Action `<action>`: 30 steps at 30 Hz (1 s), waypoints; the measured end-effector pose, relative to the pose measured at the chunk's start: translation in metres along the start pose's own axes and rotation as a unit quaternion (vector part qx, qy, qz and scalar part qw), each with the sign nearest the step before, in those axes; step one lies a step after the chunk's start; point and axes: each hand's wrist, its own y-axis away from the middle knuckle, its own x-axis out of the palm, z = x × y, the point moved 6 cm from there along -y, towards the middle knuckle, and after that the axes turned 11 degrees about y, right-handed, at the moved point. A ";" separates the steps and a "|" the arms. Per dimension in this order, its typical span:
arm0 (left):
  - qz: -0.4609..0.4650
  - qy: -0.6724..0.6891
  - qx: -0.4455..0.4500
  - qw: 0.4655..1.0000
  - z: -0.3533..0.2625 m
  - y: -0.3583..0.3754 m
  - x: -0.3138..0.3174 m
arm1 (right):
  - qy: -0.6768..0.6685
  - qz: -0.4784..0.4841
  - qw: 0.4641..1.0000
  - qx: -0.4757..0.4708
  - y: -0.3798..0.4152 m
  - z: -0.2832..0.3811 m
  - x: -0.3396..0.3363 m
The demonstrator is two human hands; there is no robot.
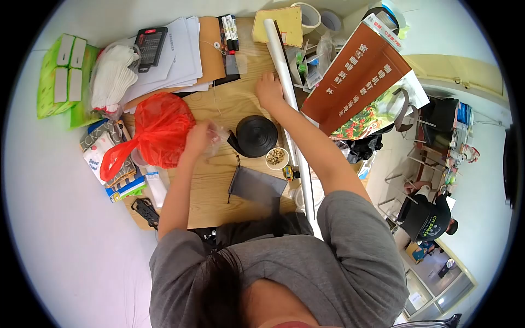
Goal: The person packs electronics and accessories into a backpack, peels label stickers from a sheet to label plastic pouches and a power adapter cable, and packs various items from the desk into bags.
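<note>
My left hand point(198, 138) is closed at the right side of a red plastic bag point(161, 128), with a piece of clear plastic point(217, 134) by its fingers. What it grips is hard to make out. My right hand point(269, 90) rests near the back of the wooden table, its fingers curled beside a long white roll point(281, 71). Between and below the hands lie a coil of black strap point(257, 136), a small cup of beige pieces point(276, 158) and a dark mesh pouch point(257, 185).
Papers point(183, 54), a black case point(151, 48), gloves point(114, 79) and green tissue packs point(61, 76) stand at the back left. A brown box point(355, 76) and tape rolls point(306, 17) are at the right. Another person point(429, 218) sits far right.
</note>
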 end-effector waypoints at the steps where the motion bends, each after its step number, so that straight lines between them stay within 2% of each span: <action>1: -0.005 0.045 0.006 0.999 0.003 0.000 -0.007 | -0.020 -0.006 1.000 -0.006 0.002 0.000 0.005; 4: -0.085 0.242 -0.073 0.964 -0.006 -0.019 -0.052 | -0.258 0.127 0.954 -0.089 -0.021 -0.004 0.027; 6: -0.117 0.293 -0.028 0.949 -0.041 -0.042 -0.077 | -0.408 -0.109 0.903 -0.075 -0.032 -0.021 -0.015; 8: -0.174 0.404 -0.048 0.897 -0.069 -0.067 -0.080 | -0.448 -0.144 0.878 0.087 -0.035 -0.051 -0.082; 10: -0.175 0.432 -0.050 0.883 -0.078 -0.084 -0.073 | -0.345 -0.424 0.834 0.078 -0.027 -0.075 -0.142; 11: -0.177 0.445 -0.051 0.876 -0.080 -0.091 -0.071 | -0.302 -0.436 0.841 0.106 -0.028 -0.085 -0.157; 13: -0.139 0.423 -0.074 0.893 -0.034 -0.103 -0.045 | -0.216 -0.457 0.848 0.161 -0.023 -0.106 -0.189; 14: -0.119 0.410 -0.087 0.900 -0.018 -0.105 -0.035 | -0.172 -0.431 0.863 0.202 -0.025 -0.118 -0.198; 16: -0.155 0.485 -0.083 0.857 -0.026 -0.082 -0.027 | -0.084 -0.371 0.880 0.285 -0.030 -0.140 -0.205; 19: -0.170 0.546 -0.097 0.815 -0.036 -0.044 -0.015 | 0.016 -0.204 0.940 0.272 -0.055 -0.163 -0.180; 20: -0.170 0.558 -0.106 0.805 -0.036 -0.032 -0.015 | -0.019 -0.216 0.943 0.253 -0.061 -0.162 -0.179; 22: -0.165 0.642 -0.082 0.744 -0.038 -0.010 -0.014 | -0.089 -0.240 0.943 0.211 -0.066 -0.156 -0.187; 23: -0.162 0.683 -0.070 0.709 -0.039 0.002 -0.014 | -0.169 -0.234 0.944 0.163 -0.062 -0.150 -0.189; 24: -0.152 0.699 -0.058 0.696 -0.042 0.015 -0.016 | -0.247 -0.226 0.935 0.113 -0.045 -0.141 -0.205; 25: -0.142 0.715 -0.046 0.683 -0.044 0.029 -0.021 | -0.324 -0.217 0.919 0.062 -0.029 -0.131 -0.219; 26: -0.133 0.730 -0.034 0.669 -0.045 0.042 -0.024 | -0.450 -0.143 0.882 -0.004 -0.018 -0.125 -0.218; 27: -0.134 0.732 -0.050 0.666 -0.042 0.055 -0.025 | -0.564 -0.063 0.821 -0.068 -0.001 -0.119 -0.219; 29: -0.131 0.735 -0.082 0.660 -0.036 0.081 -0.026 | -0.707 -0.048 0.701 -0.075 0.055 -0.110 -0.252; 30: -0.088 0.756 -0.040 0.648 -0.040 0.089 -0.028 | -0.749 -0.031 0.660 -0.051 0.073 -0.112 -0.245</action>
